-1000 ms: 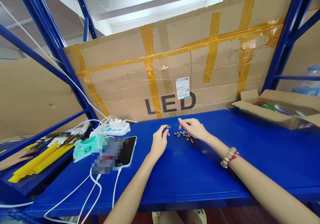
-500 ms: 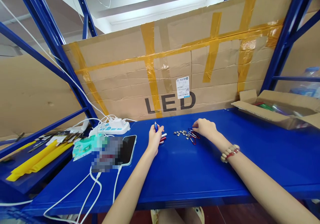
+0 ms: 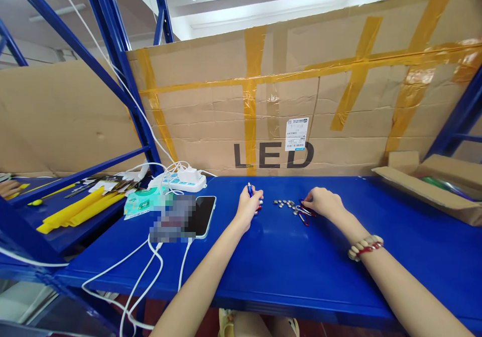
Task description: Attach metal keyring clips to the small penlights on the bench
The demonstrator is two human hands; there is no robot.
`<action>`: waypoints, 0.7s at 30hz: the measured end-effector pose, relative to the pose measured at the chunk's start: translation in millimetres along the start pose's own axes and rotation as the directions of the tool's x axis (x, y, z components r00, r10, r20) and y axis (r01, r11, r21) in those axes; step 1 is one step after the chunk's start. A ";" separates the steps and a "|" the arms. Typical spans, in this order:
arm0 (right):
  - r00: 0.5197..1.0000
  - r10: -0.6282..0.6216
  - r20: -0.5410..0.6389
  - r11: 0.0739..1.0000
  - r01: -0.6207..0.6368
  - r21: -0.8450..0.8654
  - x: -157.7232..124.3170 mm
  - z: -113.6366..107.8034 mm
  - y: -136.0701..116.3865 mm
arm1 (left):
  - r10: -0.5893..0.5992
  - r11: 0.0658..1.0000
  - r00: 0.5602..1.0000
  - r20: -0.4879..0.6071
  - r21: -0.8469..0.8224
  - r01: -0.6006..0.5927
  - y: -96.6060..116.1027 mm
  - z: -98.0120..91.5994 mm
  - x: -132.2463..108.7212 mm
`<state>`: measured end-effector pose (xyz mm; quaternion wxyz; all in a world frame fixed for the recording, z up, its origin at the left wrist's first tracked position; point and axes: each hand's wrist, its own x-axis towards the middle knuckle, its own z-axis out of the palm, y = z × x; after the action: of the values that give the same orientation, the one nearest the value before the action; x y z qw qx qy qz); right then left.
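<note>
In the head view, my left hand (image 3: 248, 207) is closed around a slim blue metal tube (image 3: 250, 190), which stands nearly upright out of my fist. Silver and red tubes show partly beside and beneath the hand; its fingers hide the rest. To the right lies a loose group of small round silver pieces (image 3: 288, 204), like button cells. Next to them is a small pile of red, silver and blue carabiners (image 3: 304, 217). My right hand (image 3: 324, 204) reaches in from the right, its fingertips pinched at a blue carabiner at the pile's upper edge.
Left of my hands lie a phone (image 3: 202, 215) with charging cables, a blurred patch, a green packet (image 3: 141, 201) and a white power strip (image 3: 178, 181). An open cardboard box (image 3: 433, 191) stands at right. Cardboard (image 3: 211, 121) walls the back. Another person's hand (image 3: 7, 189) shows far left.
The view has swung left, so everything sits further right in the picture. My left hand covers more of the loose tubes. My right hand stays at the carabiners.
</note>
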<state>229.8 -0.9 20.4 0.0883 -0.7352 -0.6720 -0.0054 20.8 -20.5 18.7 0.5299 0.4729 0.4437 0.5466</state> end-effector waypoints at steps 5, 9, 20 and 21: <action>0.998 -0.002 -0.066 0.996 0.008 0.088 -2.5 -2.9 -1.8 | 0.003 1.000 0.998 0.068 -0.002 -0.003 1.5 0.5 -1.9; 0.986 -0.082 -0.146 0.969 0.113 0.220 -5.2 -6.1 -8.9 | 0.012 1.000 0.996 0.092 0.012 -0.013 2.5 1.1 -3.6; 0.874 -0.450 -0.186 0.770 0.485 0.414 -24.6 -12.0 -33.4 | 0.103 0.981 0.965 0.240 0.134 -0.138 -10.6 5.6 -3.6; 0.863 -0.470 -0.186 0.757 0.503 0.418 -27.0 -11.5 -36.4 | 0.109 0.982 0.964 0.244 0.125 -0.143 -10.4 5.4 -3.6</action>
<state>192.5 -26.2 32.7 0.2757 -0.4935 -0.8185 0.1028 27.7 -23.7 9.2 0.5079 0.5983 0.3843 0.4862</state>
